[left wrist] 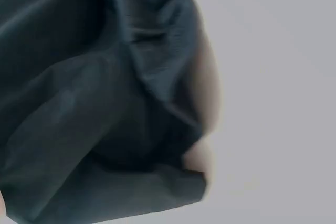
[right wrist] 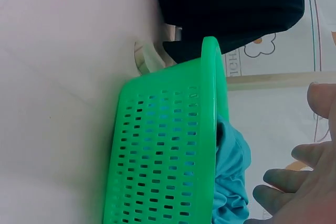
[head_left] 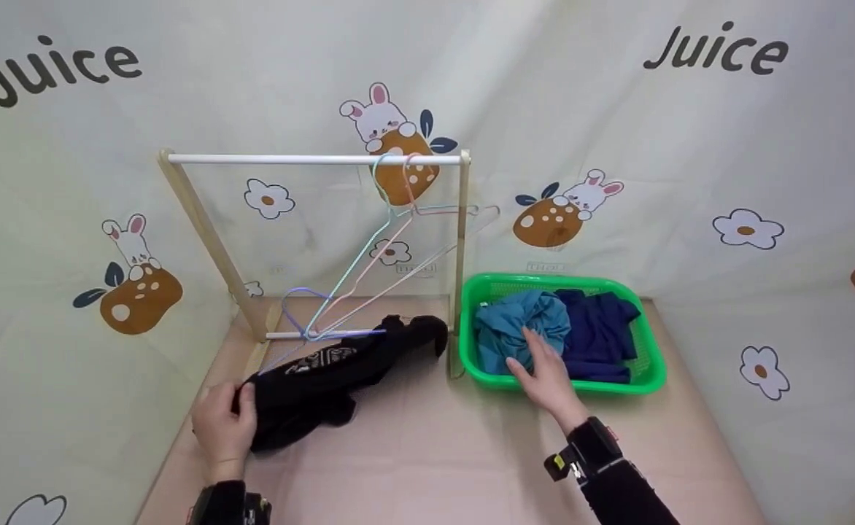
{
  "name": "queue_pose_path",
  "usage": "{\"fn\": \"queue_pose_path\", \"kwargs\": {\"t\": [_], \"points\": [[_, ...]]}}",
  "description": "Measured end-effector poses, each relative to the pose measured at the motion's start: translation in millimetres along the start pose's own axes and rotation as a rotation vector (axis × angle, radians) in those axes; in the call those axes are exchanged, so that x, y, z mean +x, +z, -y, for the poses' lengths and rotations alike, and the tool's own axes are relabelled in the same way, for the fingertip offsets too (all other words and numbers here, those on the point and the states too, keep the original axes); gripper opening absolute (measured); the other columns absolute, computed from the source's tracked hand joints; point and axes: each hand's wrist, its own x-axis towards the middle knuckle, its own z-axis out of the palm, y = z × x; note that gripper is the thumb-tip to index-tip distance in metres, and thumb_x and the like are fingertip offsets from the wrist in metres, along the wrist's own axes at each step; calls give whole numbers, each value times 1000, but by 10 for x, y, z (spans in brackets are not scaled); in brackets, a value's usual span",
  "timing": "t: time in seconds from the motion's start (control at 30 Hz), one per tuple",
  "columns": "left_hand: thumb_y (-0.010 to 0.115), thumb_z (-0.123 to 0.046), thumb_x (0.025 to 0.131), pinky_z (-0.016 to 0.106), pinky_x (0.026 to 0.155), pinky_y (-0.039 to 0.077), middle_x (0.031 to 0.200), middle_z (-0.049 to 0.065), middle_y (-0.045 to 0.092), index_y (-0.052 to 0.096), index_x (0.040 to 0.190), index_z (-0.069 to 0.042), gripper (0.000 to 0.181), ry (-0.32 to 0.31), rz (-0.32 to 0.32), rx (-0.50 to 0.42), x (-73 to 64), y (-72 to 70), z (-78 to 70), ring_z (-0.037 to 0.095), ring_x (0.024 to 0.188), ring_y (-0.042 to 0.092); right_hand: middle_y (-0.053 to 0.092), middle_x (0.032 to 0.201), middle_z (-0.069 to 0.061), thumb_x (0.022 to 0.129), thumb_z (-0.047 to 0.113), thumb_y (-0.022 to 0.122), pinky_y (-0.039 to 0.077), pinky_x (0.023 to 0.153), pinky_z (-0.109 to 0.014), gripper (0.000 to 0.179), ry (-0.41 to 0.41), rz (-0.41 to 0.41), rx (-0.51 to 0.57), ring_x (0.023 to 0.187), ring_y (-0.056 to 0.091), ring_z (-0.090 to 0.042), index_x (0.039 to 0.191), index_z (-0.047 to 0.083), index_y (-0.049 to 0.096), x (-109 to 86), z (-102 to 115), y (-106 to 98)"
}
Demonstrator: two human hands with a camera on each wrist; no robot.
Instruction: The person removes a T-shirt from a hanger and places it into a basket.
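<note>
My left hand point(head_left: 225, 423) grips the near end of a black garment point(head_left: 311, 394) with a white print, which stretches across toward the foot of the rack. A blue-purple hanger point(head_left: 292, 292) shows its hook above the garment, and the rest of it is partly hidden by the fabric. In the left wrist view dark folds point(left wrist: 79, 103) fill the left side, with finger edges behind them. Over the near side of the green basket point(head_left: 650, 357), my right hand point(head_left: 550, 375) has its fingers extended and holds nothing. Teal cloth point(head_left: 522, 313) lies bunched below those fingertips, beside folded navy cloth point(head_left: 595, 328).
A wooden rack with a white rail point(head_left: 274, 159) stands at the back, left of the basket. Near its right post, a mint hanger point(head_left: 354, 266) and a pink hanger point(head_left: 391, 240) hang from the rail. Printed curtain point(head_left: 690, 146) encloses the back and sides.
</note>
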Motion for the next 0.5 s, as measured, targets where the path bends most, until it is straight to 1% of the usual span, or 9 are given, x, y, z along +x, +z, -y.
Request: {"fn": "queue_pose_path", "kwargs": {"t": [0.1, 0.17, 0.23, 0.37, 0.43, 0.5], "points": [[63, -13, 85, 43, 67, 34, 71, 14, 61, 60, 78, 2, 16, 37, 12, -27, -95, 1, -14, 37, 65, 50, 35, 149, -33, 99, 28, 61, 25, 108, -65, 65, -26, 1, 16, 138, 30, -51, 148, -5, 36, -13, 25, 29], [62, -16, 88, 42, 66, 34, 70, 13, 62, 61, 78, 1, 20, 79, 13, -41, -127, 13, -38, 35, 64, 49, 35, 150, -31, 98, 29, 62, 26, 108, -64, 65, -57, 5, 36, 138, 31, -50, 149, -4, 36, -24, 51, 54], [61, -20, 90, 41, 64, 33, 70, 12, 62, 62, 77, 0, 23, 131, 19, -46, -137, 33, -73, 34, 62, 48, 37, 150, -28, 98, 28, 63, 27, 107, -64, 65, -116, 5, 58, 138, 32, -48, 149, -2, 38, -33, 86, 85], [60, -24, 92, 39, 59, 33, 70, 9, 63, 65, 78, -3, 25, 211, 30, -48, -118, 105, -169, 30, 59, 48, 40, 151, -22, 95, 23, 67, 32, 106, -62, 63, -274, 28, 88, 138, 36, -42, 149, 2, 41, -40, 182, 158], [60, -26, 94, 39, 58, 34, 70, 7, 64, 65, 77, -4, 28, 233, 29, -50, -94, 144, -229, 29, 59, 49, 42, 151, -19, 94, 21, 68, 33, 105, -61, 62, -340, 53, 99, 137, 38, -40, 148, 5, 43, -41, 235, 198], [59, -29, 97, 38, 57, 35, 70, 6, 64, 66, 77, -5, 32, 242, 24, -57, -66, 185, -288, 28, 59, 50, 44, 150, -15, 94, 21, 68, 35, 105, -59, 61, -382, 85, 104, 137, 40, -37, 149, 9, 44, -42, 286, 231]]}}
